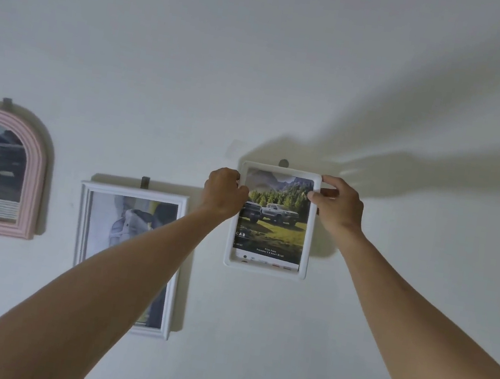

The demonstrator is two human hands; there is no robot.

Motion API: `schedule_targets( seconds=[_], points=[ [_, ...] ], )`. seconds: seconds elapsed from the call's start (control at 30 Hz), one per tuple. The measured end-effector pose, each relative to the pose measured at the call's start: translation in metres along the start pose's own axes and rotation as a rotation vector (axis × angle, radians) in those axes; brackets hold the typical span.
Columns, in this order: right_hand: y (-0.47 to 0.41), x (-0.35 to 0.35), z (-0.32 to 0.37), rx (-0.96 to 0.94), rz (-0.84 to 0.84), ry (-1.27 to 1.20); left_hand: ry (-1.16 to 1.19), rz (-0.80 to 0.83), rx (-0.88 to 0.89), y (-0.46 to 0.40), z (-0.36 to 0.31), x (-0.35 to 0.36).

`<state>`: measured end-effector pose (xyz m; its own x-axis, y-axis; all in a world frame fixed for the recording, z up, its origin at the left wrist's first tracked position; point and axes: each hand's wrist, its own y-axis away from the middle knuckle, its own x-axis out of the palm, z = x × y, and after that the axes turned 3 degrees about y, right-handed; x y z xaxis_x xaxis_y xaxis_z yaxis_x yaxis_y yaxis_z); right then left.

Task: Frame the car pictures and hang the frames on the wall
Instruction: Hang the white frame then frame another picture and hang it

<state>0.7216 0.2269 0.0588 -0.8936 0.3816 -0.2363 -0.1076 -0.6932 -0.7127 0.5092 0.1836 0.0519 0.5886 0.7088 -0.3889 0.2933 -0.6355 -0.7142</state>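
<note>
White wall with a pink arched frame, a white frame, left hand and right hand gripping the top corners of a small white frame, car picture inside

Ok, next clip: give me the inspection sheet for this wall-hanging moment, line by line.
Surface: white wall, shadows of the arms cast up and right.
Job's things: white frame with a car picture of two trucks on grass, held just below a round hook; pink arched frame and white rectangular frame each below a hook, each holding a picture.
Clutter: nothing seen.
Grippers: left hand grips the frame's upper left edge; right hand pinches its upper right corner.
Cables: nothing seen.
Surroundings: a faint pale patch left of the hook; otherwise only wall.
</note>
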Motion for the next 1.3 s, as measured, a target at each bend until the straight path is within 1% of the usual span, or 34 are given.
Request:
schedule_targets(
  seconds=[0.1, 0.23, 0.37, 0.47, 0.63, 0.8, 1.1, 1.3],
  points=[
    [-0.004, 0.009, -0.006, 0.001, -0.024, -0.016, 0.014, -0.046, -0.007, 0.000, 0.002, 0.007],
    [-0.007, 0.017, -0.011, -0.018, -0.079, -0.012, 0.009, -0.068, 0.006, -0.004, 0.008, 0.015],
    [-0.005, 0.021, -0.017, -0.069, -0.084, 0.102, 0.038, -0.092, 0.005, -0.002, 0.014, 0.015],
    [-0.004, 0.021, -0.020, -0.082, -0.092, 0.133, 0.045, -0.077, 0.007, -0.005, 0.018, 0.014],
    [-0.002, 0.021, -0.020, -0.095, -0.070, 0.168, 0.045, -0.087, 0.024, -0.003, 0.021, 0.012],
    [0.002, 0.020, -0.022, -0.091, -0.051, 0.161, -0.004, -0.082, 0.032, -0.002, 0.021, 0.016],
    [0.007, 0.011, -0.032, -0.079, -0.012, 0.165, -0.006, -0.046, -0.026, 0.006, 0.020, 0.020],
    [0.024, -0.001, -0.050, -0.041, 0.033, 0.129, 0.067, -0.039, -0.091, 0.039, 0.025, 0.038]
  ],
)
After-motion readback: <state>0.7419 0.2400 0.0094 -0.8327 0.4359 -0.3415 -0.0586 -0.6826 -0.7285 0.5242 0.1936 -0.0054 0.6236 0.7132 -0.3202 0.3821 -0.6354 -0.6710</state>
